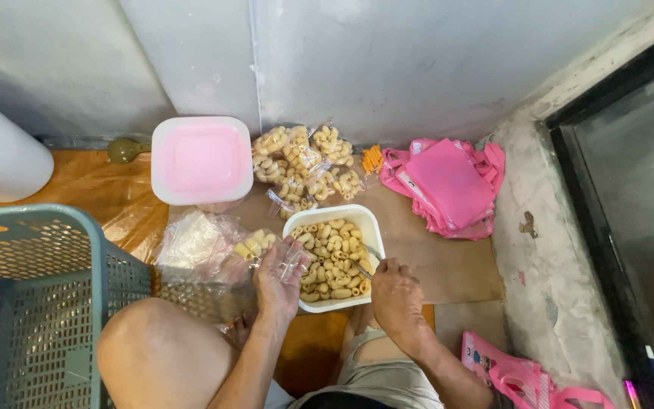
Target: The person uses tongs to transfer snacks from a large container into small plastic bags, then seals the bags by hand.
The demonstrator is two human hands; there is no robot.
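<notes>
Pale yellow curled snacks fill a white square tub [297, 223] on a sheet of brown paper [448, 265] on the floor, right in front of the person's knees. The left hand [278, 279] holds a small clear plastic bag [260, 246] open at the tub's left rim, fingers curled around its mouth; a few pieces already sit inside it. The right hand [395, 295] is closed around the handle of a metal spoon [369, 261] whose bowl dips into the snacks [334, 254] at the tub's right side.

As for progress, a heap of filled snack bags [304, 167] lies just behind the tub against the grey wall, so a fair batch looks done. The tub is well stocked, though, which suggests plenty of scooping is left, and the bag in hand seems only partly filled. A loose pile of empty clear bags [191, 242] lies to the left of the tub, between it and a teal plastic basket [39, 288].

Behind that pile stands a container with a pink-and-white lid [200, 159]. A stack of pink bags [448, 185] lies to the right of the filled packets, and another pink bag [520, 375] lies near the right elbow.
</notes>
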